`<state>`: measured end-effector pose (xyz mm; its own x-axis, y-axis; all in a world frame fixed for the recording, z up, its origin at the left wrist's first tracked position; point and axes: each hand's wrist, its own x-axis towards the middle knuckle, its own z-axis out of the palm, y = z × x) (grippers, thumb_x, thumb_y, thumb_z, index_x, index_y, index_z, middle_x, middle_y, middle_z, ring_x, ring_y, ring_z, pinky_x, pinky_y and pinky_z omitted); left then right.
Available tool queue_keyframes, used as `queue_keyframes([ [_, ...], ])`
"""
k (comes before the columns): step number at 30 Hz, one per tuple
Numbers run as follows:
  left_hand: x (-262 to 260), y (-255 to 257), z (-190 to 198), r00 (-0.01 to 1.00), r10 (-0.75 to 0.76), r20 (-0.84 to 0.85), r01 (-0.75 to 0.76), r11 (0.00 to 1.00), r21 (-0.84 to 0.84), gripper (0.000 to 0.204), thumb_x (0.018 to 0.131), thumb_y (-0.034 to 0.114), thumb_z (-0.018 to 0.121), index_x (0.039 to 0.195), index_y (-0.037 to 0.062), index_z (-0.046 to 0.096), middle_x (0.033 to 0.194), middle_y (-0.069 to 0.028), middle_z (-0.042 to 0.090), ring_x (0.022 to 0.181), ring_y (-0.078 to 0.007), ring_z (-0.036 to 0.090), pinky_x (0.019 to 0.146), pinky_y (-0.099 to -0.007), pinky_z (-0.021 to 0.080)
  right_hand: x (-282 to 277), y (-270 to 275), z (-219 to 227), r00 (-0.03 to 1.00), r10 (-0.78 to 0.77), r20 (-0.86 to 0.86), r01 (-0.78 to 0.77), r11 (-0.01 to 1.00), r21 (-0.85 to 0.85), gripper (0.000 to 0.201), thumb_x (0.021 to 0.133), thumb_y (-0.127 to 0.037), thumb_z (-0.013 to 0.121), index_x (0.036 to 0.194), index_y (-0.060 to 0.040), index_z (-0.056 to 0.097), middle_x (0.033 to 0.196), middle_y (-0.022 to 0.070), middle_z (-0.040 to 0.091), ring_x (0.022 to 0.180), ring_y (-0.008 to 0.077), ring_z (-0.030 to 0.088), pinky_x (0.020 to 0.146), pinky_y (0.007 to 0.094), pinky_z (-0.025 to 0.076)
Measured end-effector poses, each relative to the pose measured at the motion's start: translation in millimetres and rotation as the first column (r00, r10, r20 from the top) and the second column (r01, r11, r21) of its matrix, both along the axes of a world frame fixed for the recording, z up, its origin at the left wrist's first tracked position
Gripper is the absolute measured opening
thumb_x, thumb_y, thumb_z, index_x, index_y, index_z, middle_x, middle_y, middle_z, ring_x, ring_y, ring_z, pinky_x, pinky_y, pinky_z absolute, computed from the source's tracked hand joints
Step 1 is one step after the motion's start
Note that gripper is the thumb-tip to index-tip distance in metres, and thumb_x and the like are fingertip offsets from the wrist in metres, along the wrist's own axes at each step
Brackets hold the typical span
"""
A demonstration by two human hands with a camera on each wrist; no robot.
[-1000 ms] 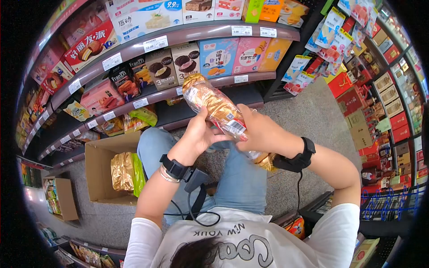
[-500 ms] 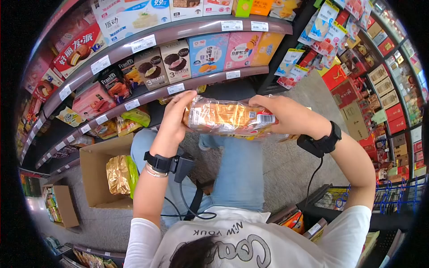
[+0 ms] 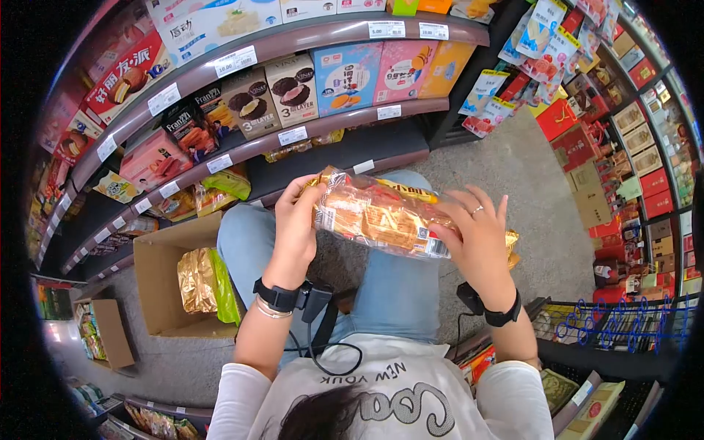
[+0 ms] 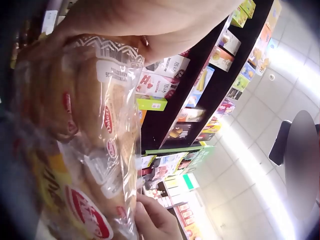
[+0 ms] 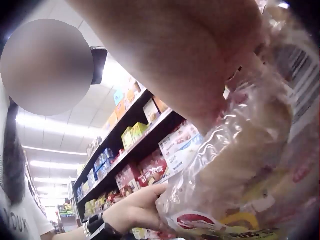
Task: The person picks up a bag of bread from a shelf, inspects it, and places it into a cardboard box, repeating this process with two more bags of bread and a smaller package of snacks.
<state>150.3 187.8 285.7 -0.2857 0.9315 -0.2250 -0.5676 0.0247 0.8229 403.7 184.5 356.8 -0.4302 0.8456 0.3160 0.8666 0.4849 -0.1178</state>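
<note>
A long clear plastic bag of bread (image 3: 381, 220), with brown rolls, red and yellow print and a barcode label, lies across both hands above the knees. My left hand (image 3: 295, 227) grips its left end, fingers behind and thumb in front. At the other end is my right hand (image 3: 480, 238), its thumb against the near face and its other fingers spread over the far upper edge. Gold wrapping sticks out past the right hand. In the left wrist view the rolls (image 4: 92, 115) show through the film, below the left palm. The right wrist view has the bag (image 5: 240, 165) close up.
On the left floor stands an open cardboard box (image 3: 158, 293) holding a gold pack (image 3: 196, 282) and a green pack (image 3: 226, 290). Ahead, curved shelves carry snack boxes (image 3: 345, 81) above a dark bottom shelf (image 3: 396, 147). Hanging bags (image 3: 488, 103) are at the right.
The bag has turned from slanted to nearly level and come lower, closer to the body. My left hand has shifted to its left end; the right hand's fingers have spread over its upper edge.
</note>
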Motion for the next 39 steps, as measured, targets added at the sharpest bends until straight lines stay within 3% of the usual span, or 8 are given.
queue_keyframes([
  [3,6.1,-3.6,-4.7,0.999,0.037,0.018,-0.037,0.999,0.033,0.013,0.086,0.006,0.056,0.098,0.0023,0.057,0.092,-0.0052,0.063,0.081,-0.0118,0.060,0.071,-0.0245,0.048,-2.1,-7.9,-6.2,0.993,-0.070,-0.099,0.071,0.997,0.012,0.022,0.077,-0.026,0.065,0.096,-0.0152,0.063,0.107,0.0011,0.059,0.112,0.0283,0.049,0.098,0.0681,0.020],
  [9,7.4,-15.0,-9.3,0.995,0.074,0.073,-0.076,0.997,0.025,0.013,0.086,0.008,0.058,0.097,0.0011,0.058,0.092,-0.0054,0.063,0.084,-0.0116,0.059,0.075,-0.0245,0.046,-5.7,-16.3,-17.5,0.975,-0.054,-0.216,0.062,0.998,0.031,0.010,0.076,-0.017,0.066,0.087,-0.0151,0.065,0.096,0.0004,0.064,0.105,0.0252,0.054,0.100,0.0670,0.017],
  [20,2.9,-17.4,-14.1,0.984,0.124,0.125,-0.123,0.992,-0.014,0.014,0.087,0.008,0.058,0.098,-0.0002,0.060,0.094,-0.0060,0.064,0.084,-0.0123,0.061,0.076,-0.0243,0.047,-12.6,-12.4,-20.4,0.954,-0.016,-0.298,0.021,1.000,0.014,0.009,0.078,-0.012,0.063,0.087,-0.0134,0.064,0.091,0.0016,0.064,0.099,0.0240,0.056,0.103,0.0629,0.014],
  [39,9.9,-8.5,-5.7,0.978,0.202,-0.047,-0.201,0.979,0.017,0.011,0.084,0.007,0.061,0.092,-0.0004,0.062,0.087,-0.0047,0.064,0.077,-0.0091,0.059,0.069,-0.0213,0.046,3.3,7.7,-25.2,0.929,0.037,-0.367,-0.041,0.999,-0.003,0.003,0.080,-0.010,0.063,0.080,-0.0108,0.060,0.084,-0.0004,0.065,0.097,0.0237,0.058,0.106,0.0596,0.011],
])
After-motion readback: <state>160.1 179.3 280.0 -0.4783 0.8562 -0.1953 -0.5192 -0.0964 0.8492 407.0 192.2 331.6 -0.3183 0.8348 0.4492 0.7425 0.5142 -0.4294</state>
